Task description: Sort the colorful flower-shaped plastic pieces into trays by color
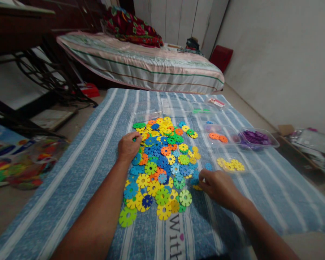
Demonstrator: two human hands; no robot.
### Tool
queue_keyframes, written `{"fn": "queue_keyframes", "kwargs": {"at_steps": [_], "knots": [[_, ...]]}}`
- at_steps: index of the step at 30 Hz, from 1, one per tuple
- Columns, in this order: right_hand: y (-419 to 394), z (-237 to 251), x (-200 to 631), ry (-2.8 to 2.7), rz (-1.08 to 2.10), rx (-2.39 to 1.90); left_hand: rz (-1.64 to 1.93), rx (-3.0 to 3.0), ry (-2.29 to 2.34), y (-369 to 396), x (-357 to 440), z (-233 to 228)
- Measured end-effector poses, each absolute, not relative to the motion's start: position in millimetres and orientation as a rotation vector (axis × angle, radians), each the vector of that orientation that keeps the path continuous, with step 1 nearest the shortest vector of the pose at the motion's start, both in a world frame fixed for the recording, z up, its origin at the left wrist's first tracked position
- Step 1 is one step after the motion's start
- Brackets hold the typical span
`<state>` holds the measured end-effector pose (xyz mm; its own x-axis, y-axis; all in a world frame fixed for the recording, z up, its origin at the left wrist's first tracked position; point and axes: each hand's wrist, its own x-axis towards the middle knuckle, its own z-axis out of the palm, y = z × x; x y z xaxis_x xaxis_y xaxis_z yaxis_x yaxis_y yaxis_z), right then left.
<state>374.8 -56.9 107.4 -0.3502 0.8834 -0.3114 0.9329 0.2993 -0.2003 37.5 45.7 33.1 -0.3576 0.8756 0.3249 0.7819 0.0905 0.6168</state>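
A blue striped cloth (103, 144) spreads over the floor with bare cloth left and right of the pile of coloured discs (162, 162), while clear trays holding orange discs (218, 137), yellow discs (230, 165) and purple discs (256, 138) crowd the right side and a bed (141, 65) bounds the far edge. The left hand (128, 146) rests curled on the pile's left rim, fingertips on a green disc. The right hand (219, 186) lies at the pile's lower right edge, its fingers pinched around a yellow disc (197, 187).
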Motion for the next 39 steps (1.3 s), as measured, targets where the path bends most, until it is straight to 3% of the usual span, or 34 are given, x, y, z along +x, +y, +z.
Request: {"fn": "queue_keyframes", "kwargs": {"at_steps": [8,14,21,23,29,39], "knots": [[-52,98,382,2.577,-0.537,1.831,1.136,1.679,2.214,45,38,34],[-45,102,403,2.777,-0.465,2.181,1.126,1.666,2.224,45,39,36],[-33,109,441,2.365,0.511,2.809,1.103,1.679,2.228,45,40,36],[-35,106,442,2.393,0.448,2.767,1.104,1.679,2.231,45,40,36],[-43,92,400,2.493,-0.162,2.156,1.102,1.692,2.231,45,39,37],[-14,91,351,2.268,-0.352,1.914,1.143,1.692,2.22,46,37,33]]}}
